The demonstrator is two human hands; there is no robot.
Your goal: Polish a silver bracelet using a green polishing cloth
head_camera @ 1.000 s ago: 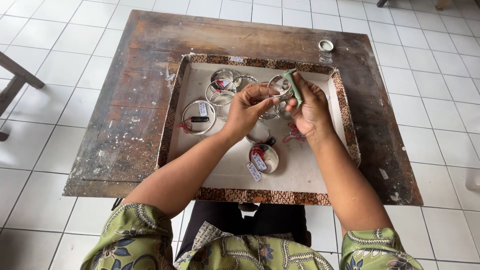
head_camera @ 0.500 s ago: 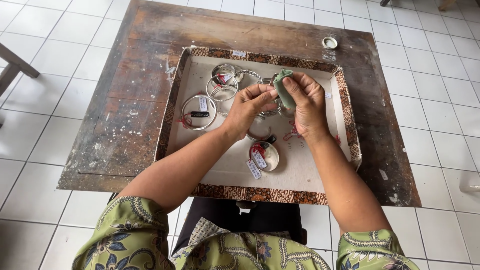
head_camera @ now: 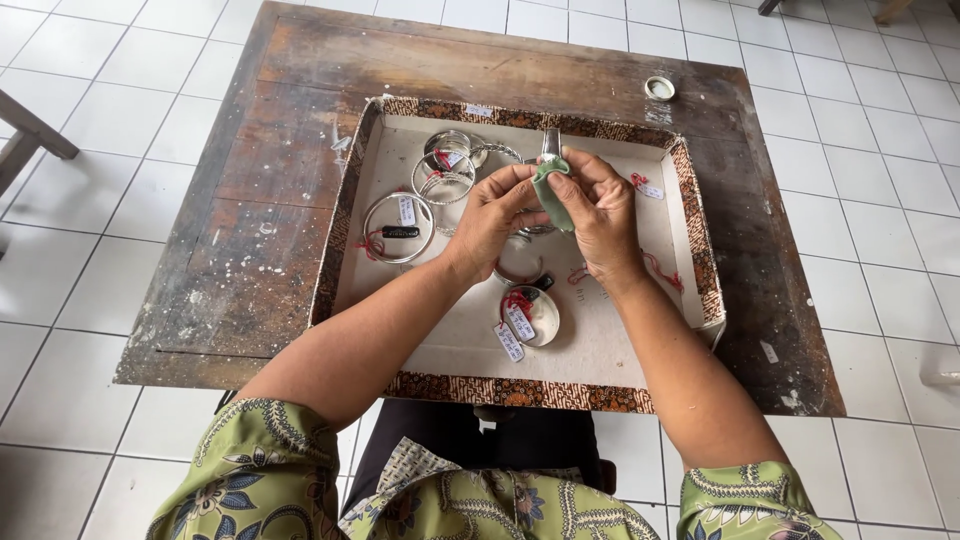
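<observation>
Both of my hands meet over a shallow white tray [head_camera: 640, 330] with a brown patterned rim. My right hand [head_camera: 598, 212] holds a green cloth [head_camera: 552, 192] wrapped against a silver bangle [head_camera: 551, 143] that sticks up above my fingers. My left hand [head_camera: 497, 213] pinches the same bangle from the left side. Below my hands lie several silver bangles with paper tags and red strings, one [head_camera: 398, 226] at the left, one [head_camera: 530, 315] nearer to me.
The tray rests on a worn, paint-spattered wooden table [head_camera: 250, 230] standing on a white tiled floor. A small round lid [head_camera: 659, 88] lies at the table's far right. A wooden furniture leg [head_camera: 30, 130] shows at the left edge.
My hands have turned the bangle and cloth between them, the bangle now more upright above my fingers. The view has drifted slightly; the tray's contents have not moved.
</observation>
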